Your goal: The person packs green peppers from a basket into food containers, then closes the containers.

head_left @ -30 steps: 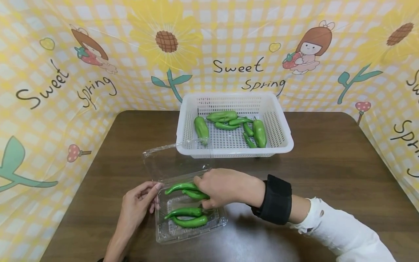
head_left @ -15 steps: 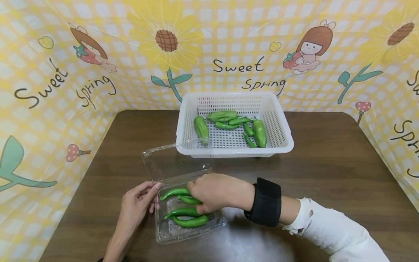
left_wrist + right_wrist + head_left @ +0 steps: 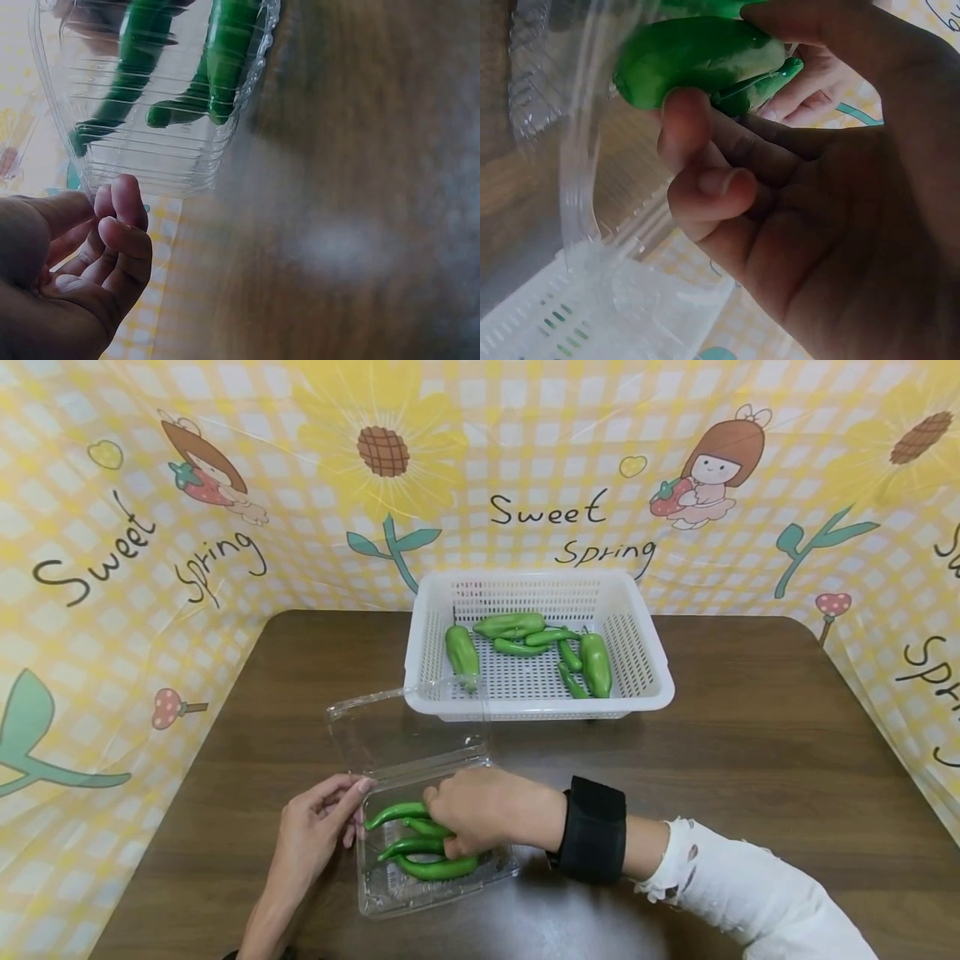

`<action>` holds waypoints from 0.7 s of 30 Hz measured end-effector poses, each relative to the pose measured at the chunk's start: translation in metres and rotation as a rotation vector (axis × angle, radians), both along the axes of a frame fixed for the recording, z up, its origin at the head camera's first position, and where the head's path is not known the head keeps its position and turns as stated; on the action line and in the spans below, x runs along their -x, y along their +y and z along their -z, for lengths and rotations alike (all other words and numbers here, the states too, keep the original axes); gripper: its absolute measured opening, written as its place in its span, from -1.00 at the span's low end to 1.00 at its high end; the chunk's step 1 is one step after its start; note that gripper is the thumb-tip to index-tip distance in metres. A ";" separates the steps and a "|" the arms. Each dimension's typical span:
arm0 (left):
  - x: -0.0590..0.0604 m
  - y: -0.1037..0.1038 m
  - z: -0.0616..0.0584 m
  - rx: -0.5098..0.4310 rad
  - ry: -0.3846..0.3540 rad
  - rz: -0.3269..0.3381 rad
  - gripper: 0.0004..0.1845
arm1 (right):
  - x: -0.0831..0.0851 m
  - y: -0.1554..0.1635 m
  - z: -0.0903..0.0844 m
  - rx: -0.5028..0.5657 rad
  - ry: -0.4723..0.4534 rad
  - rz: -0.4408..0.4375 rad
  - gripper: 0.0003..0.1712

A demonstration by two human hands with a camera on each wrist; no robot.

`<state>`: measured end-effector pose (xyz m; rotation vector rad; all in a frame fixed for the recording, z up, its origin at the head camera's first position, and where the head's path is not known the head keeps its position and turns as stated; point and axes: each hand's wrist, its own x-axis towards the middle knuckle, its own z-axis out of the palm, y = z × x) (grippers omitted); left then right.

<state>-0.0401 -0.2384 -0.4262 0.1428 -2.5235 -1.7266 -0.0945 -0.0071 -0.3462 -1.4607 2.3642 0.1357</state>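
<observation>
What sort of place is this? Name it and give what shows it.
Likely a staged tabletop set rather than a working kitchen: a brown table walled on three sides by a "Sweet Spring" cartoon backdrop, with only a white basket of green peppers and a clear plastic box on it.

Pepper count, taken from the white basket (image 3: 645,685)

I count four green peppers (image 3: 431,867) in the one clear box (image 3: 397,897) just in front of that basket, seven green peppers (image 3: 596,664) inside the basket itself, and two hands (image 3: 480,806) at the box.
</observation>
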 end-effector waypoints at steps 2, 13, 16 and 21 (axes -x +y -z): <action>0.000 0.000 0.000 -0.004 0.005 0.001 -0.79 | -0.001 -0.001 0.003 -0.009 0.012 0.000 -0.66; 0.000 0.000 -0.001 -0.006 0.003 0.002 -0.78 | -0.002 -0.002 0.014 -0.032 0.022 0.013 -0.65; 0.000 0.000 -0.001 -0.001 0.002 0.001 -0.78 | -0.001 -0.002 0.016 -0.022 0.017 0.016 -0.66; -0.001 0.000 -0.001 0.005 -0.003 -0.006 -0.78 | -0.001 0.000 0.021 -0.015 0.013 0.006 -0.69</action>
